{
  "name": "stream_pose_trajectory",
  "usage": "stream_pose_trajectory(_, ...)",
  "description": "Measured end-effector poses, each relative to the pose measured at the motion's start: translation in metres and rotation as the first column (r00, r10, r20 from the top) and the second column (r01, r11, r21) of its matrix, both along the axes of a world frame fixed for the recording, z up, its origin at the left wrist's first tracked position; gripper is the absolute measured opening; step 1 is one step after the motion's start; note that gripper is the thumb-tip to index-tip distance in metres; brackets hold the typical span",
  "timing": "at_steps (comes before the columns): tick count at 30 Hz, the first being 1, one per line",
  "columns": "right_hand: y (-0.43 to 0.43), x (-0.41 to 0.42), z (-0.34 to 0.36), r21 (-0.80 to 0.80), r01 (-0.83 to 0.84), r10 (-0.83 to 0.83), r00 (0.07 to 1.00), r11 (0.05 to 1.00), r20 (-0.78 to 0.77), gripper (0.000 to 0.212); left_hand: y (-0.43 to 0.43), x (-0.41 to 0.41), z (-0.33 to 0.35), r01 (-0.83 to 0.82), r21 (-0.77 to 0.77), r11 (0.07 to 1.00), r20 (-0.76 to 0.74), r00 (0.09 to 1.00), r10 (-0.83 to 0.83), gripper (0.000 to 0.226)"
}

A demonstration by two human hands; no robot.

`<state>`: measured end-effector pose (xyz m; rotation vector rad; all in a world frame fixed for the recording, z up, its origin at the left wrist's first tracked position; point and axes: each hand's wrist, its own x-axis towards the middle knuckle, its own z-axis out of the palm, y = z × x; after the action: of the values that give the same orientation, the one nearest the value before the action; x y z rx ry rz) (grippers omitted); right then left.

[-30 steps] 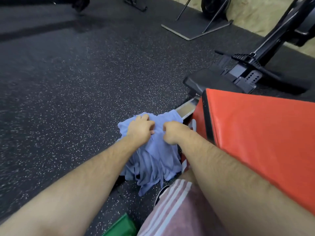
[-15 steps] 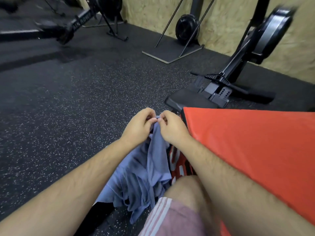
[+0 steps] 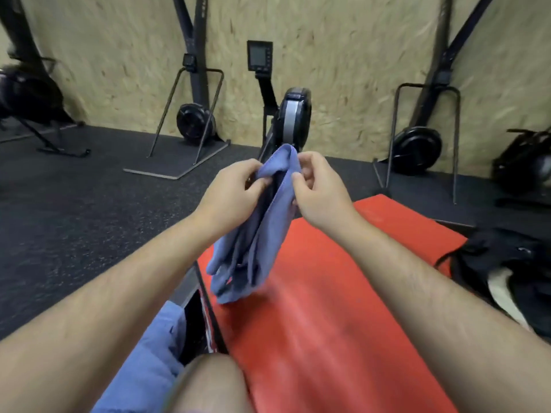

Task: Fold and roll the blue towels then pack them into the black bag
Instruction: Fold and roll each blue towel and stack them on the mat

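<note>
Both hands are raised in front of the person and hold one blue towel (image 3: 262, 231) by its top edge. The left hand (image 3: 231, 193) pinches the bunched cloth between thumb and curled fingers (image 3: 253, 186), and the right hand (image 3: 320, 189) pinches the same edge just beside it. The towel hangs down crumpled in loose folds, its lower end over the near-left edge of the red padded box (image 3: 328, 308); whether it touches the pad cannot be told. The black bag (image 3: 507, 263) lies at the box's right side, well apart from the towel. More blue cloth (image 3: 143, 362) lies at lower left beside the bare knee (image 3: 208, 383). A rowing machine (image 3: 293, 117) stands behind the hands on the dark speckled floor (image 3: 74, 219).
</note>
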<state>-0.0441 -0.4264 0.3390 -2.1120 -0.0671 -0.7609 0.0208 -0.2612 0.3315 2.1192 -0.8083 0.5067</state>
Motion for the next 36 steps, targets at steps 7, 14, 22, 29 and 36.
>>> stream_pose_trajectory(7, -0.120, -0.109, -0.002, -0.208, 0.350, -0.395, 0.888, 0.913, -0.236, 0.016, -0.111, -0.048, 0.007, 0.222, 0.272, 0.936, 0.076, 0.965, -0.251, 0.004)
stream_pose_trajectory(14, -0.161, -0.191, -0.104, -0.282, 0.168, -0.307, 0.753, 0.945, -0.582, 0.060, -0.178, -0.110, -0.107, 0.413, 0.374, 0.830, -0.231, 0.909, -0.348, 0.021)
stream_pose_trajectory(22, -0.173, -0.206, -0.124, -0.221, 0.335, -0.399, 0.819, 0.916, -0.412, 0.014, -0.195, -0.118, -0.141, 0.434, 0.383, 0.816, -0.269, 0.897, -0.351, 0.013)
stream_pose_trajectory(29, -0.184, -0.227, -0.127, -0.224, 0.286, -0.363, 0.764, 0.932, -0.533, 0.043, -0.186, -0.129, -0.124, 0.499, 0.314, 0.808, -0.400, 0.841, -0.364, 0.009)
stream_pose_trajectory(36, -0.142, -0.219, -0.100, 0.109, 0.087, -0.029, 0.893, 0.990, -0.450, 0.022, -0.132, -0.146, -0.036, 0.667, 0.456, 0.590, -0.549, 0.732, -0.404, 0.018)
